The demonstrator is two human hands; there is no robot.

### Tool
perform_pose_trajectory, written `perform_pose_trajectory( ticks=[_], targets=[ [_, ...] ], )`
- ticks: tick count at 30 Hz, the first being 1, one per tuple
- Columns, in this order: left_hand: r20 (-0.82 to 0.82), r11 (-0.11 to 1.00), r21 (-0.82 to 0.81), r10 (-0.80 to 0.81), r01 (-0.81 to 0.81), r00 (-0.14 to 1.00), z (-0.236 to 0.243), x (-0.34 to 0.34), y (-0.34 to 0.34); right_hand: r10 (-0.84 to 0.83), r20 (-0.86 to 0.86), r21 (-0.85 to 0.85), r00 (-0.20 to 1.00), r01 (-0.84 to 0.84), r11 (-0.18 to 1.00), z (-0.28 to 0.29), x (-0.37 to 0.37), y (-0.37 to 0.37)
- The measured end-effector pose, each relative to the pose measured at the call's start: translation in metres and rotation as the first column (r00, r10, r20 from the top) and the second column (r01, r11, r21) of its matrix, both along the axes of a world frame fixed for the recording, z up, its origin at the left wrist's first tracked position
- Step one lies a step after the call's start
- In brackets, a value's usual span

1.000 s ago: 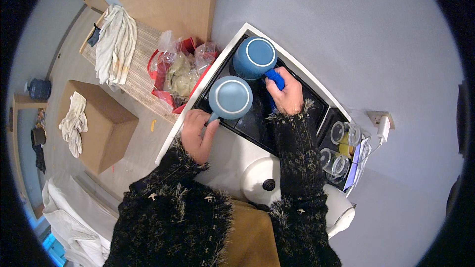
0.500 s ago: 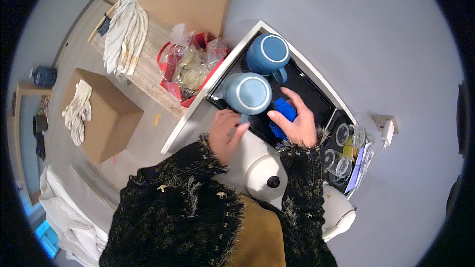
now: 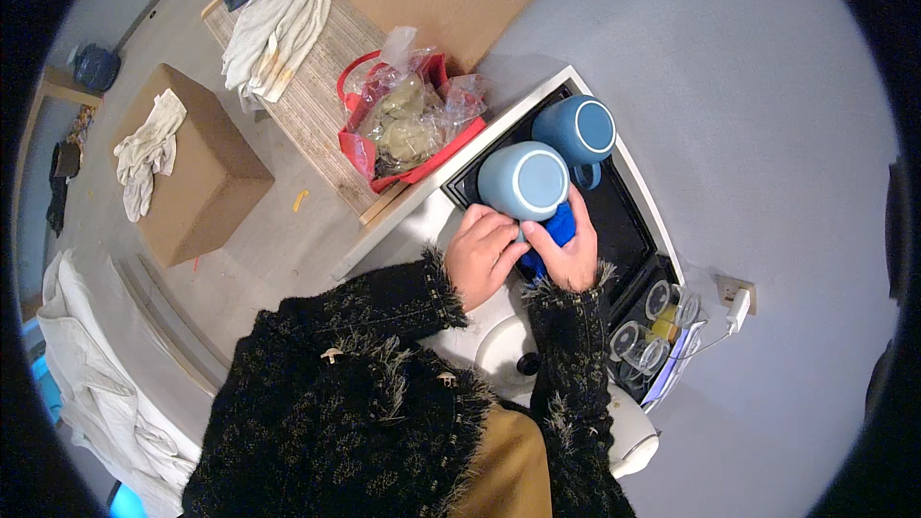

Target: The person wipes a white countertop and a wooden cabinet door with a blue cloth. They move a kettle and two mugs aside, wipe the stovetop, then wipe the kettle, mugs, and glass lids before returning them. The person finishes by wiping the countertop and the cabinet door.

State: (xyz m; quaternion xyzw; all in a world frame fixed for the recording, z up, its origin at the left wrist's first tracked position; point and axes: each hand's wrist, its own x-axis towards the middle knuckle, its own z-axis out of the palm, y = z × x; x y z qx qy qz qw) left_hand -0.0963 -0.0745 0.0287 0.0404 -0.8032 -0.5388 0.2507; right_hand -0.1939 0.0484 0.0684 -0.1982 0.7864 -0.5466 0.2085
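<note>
Left hand (image 3: pixel 483 256) is gripping light blue mug (image 3: pixel 510 180), apparently by handle, mostly hidden under fingers. Right hand (image 3: pixel 573 257) is pinching blue cloth (image 3: pixel 559 223) between thumb and fingers, just beside mug. Darker blue mug (image 3: pixel 568 131) is standing base-up on black tray (image 3: pixel 619 216), beyond right fingertips. Clear jars (image 3: pixel 633 342) are sitting right of right fingers, nearer body. Red bag (image 3: pixel 437 165) is resting beyond left fingers, off to their left.
</note>
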Motion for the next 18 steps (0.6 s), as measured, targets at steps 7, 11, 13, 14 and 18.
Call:
perform_pose_trajectory(
  ticks=[7,11,13,14,18],
  targets=[
    [-0.009,1.000,-0.016,0.000,0.000,1.000,-0.001,-0.009,0.000,-0.036,0.027,-0.088,0.999,0.038,0.995,-0.005,-0.002,-0.002],
    [-0.006,0.998,-0.064,0.003,-0.004,1.000,-0.001,-0.013,0.000,-0.082,-0.056,0.009,0.995,0.083,0.997,-0.002,0.002,-0.002],
    [-0.015,0.995,-0.099,-0.010,0.008,1.000,-0.001,-0.012,-0.003,-0.152,-0.073,0.072,0.986,0.158,0.985,0.006,0.007,-0.001],
    [-0.031,0.993,-0.119,-0.021,0.017,0.999,0.000,-0.011,-0.005,-0.178,-0.084,0.114,0.980,0.187,0.976,0.014,0.010,0.002],
    [-0.108,0.994,-0.112,-0.026,0.014,0.994,0.006,0.004,-0.014,-0.358,-0.147,0.058,0.922,0.370,0.927,0.063,0.036,0.034]
  ],
)
